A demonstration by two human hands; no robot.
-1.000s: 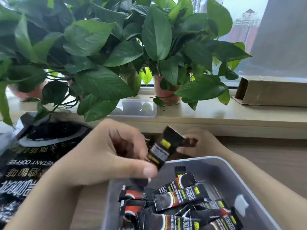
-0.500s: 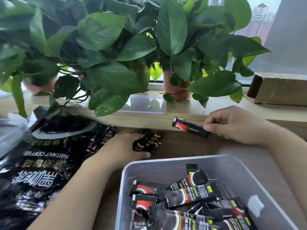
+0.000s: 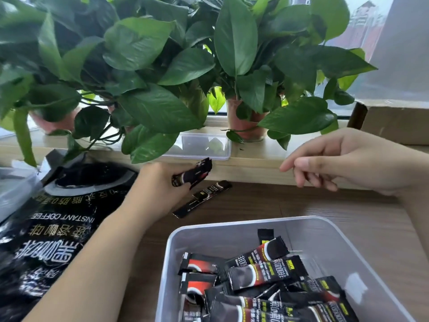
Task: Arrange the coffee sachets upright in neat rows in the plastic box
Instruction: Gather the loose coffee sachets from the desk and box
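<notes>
A translucent plastic box (image 3: 325, 231) stands at the front of the wooden table. Several black and red coffee sachets (image 3: 262, 273) lie jumbled flat inside it. Behind the box, my left hand (image 3: 157, 189) grips a small bunch of sachets (image 3: 195, 174) just above the table. One sachet (image 3: 204, 197) lies loose on the wood beside that hand. My right hand (image 3: 343, 159) hovers at the right above the table's back edge, fingers loosely curled and holding nothing.
A large black instant coffee bag (image 3: 53, 231) lies at the left. Potted plants (image 3: 246, 122) stand on the window ledge, leaves hanging over the table. A clear lid (image 3: 209, 147) rests on the ledge. A cardboard box (image 3: 394, 124) sits far right.
My right hand has let go of the sachet it pinched and lifted away to the right. A sachet now lies on the table by my left hand, which still holds its bunch.
</notes>
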